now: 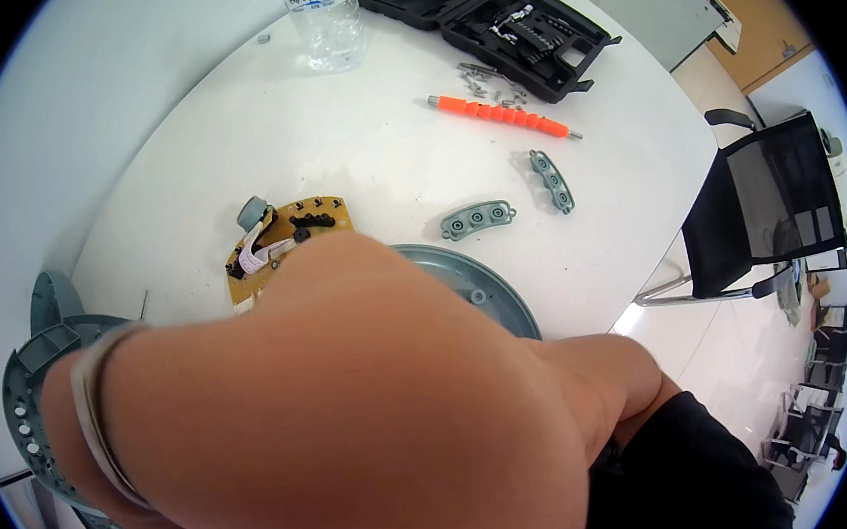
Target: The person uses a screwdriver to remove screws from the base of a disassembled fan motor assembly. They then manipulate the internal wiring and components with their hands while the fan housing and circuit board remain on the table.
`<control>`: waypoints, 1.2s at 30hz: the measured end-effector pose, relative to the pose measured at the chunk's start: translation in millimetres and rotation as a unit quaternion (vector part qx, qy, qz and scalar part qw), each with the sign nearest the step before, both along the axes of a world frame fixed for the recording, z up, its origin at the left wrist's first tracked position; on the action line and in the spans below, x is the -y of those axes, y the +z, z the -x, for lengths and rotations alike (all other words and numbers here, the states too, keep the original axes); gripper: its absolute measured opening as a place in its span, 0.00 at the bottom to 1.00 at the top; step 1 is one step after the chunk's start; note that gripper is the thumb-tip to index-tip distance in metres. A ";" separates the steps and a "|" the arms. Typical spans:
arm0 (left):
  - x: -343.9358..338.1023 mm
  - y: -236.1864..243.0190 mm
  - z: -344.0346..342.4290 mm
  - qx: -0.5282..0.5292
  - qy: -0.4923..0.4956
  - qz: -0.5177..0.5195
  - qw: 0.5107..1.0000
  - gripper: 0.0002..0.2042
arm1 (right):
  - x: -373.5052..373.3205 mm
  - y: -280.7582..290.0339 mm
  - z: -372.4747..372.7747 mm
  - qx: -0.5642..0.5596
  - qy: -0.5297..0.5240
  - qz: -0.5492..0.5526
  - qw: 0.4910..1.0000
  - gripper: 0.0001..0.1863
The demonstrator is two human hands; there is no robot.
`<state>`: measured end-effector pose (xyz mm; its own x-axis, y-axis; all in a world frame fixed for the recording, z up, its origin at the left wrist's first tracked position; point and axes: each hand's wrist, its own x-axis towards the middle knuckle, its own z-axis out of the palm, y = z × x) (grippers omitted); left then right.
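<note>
A bare limb with a bracelet [108, 429], probably my left hand and wrist [355, 409], looms very close across the lower middle. Its fingers do not show, so what it holds cannot be made out. On the right another bare limb [601, 370] emerges beside black cloth and meets the first; my right hand is not distinguishable. Partly covered behind them are a brown circuit board [315, 213] with a grey knob and white ribbon cable, and a round grey-green plastic cover [475, 285]. A grey-green plastic housing [38, 359] stands at the left by the bracelet.
Two curved button strips [480, 219] [552, 183] lie on the white table [385, 158]. Beyond are an orange flexible bit extension [499, 113], loose bits or screws [489, 85], an open black tool case [525, 38] and a water bottle [328, 23]. A black chair [762, 203] stands right.
</note>
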<state>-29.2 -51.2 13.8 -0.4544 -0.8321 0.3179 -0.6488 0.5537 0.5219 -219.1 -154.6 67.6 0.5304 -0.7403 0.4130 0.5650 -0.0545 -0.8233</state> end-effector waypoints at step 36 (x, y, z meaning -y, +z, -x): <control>-171.8 -12.4 19.1 -0.131 0.271 0.086 0.950 0.14 | 8.7 43.7 33.0 0.179 0.226 0.161 0.944 0.04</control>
